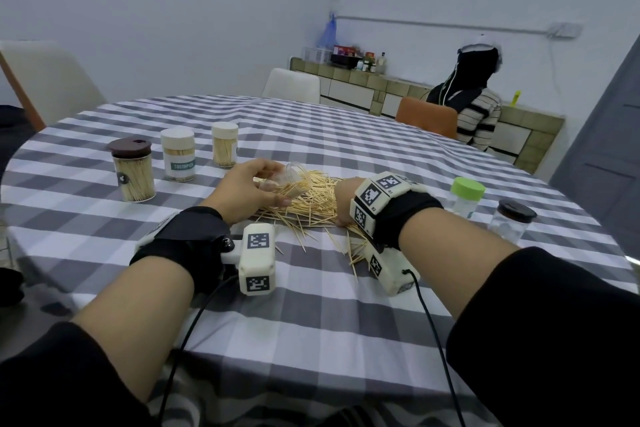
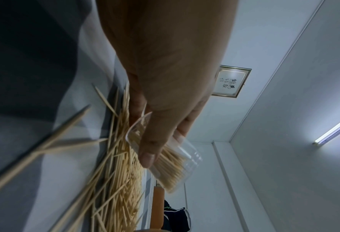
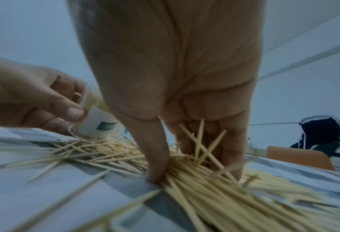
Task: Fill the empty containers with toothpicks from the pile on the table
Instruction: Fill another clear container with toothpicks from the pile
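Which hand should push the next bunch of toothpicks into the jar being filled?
Right. The right hand already pinches toothpicks in the pile, while the left hand grips the tilted clear jar, mouth toward the pile.

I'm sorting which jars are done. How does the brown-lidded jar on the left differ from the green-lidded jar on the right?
The brown-lidded jar is packed with toothpicks, while the green-lidded jar looks empty. Its lid is dark brown and wide; the green-lidded jar's cap is bright green. The brown-lidded jar stands on the left, beside two other filled jars; the green-lidded jar stands right of the toothpick pile. Both are upright, clear-walled and capped.
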